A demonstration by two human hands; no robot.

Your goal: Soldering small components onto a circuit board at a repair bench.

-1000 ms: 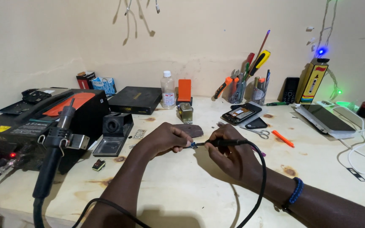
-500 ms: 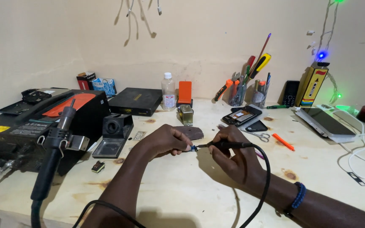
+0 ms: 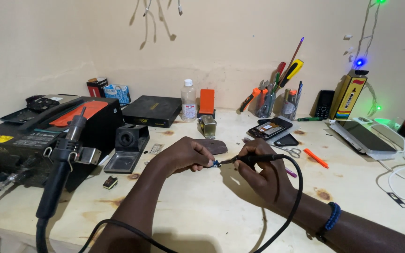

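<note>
Here we have the left hand [image 3: 183, 157] pinched shut on a tiny blue part [image 3: 215, 163], held just above the middle of the worktop [image 3: 198, 206], while the right hand [image 3: 261, 175] is wrapped around a black soldering iron [image 3: 254, 159] whose tip meets that part. The two hands sit close together, the iron's black cable [image 3: 296, 187] looping down past the right wrist towards the near edge.

To do this well, in our judgement, we should brace both wrists on the wood, keep the tip on the joint only briefly, and hold the part by its far side so the fingertips stay off the heat. We should also mind the cable so it does not tug the iron.

At the back edge, left of centre, we see a small red-and-black box [image 3: 97, 87] and a blue-and-white packet [image 3: 117, 93] beside it, both just behind the black rework station [image 3: 38, 136] that fills the left end. A flat black box [image 3: 152, 110] lies next along the back, then a clear bottle [image 3: 189, 100] with a white cap and pale label, then an upright orange block [image 3: 206, 102]. Towards the back right corner a tall yellow carton [image 3: 348, 96] with a red stripe leans against the wall. A yellow sticker [image 3: 0, 139] marks the station's front corner.
</note>
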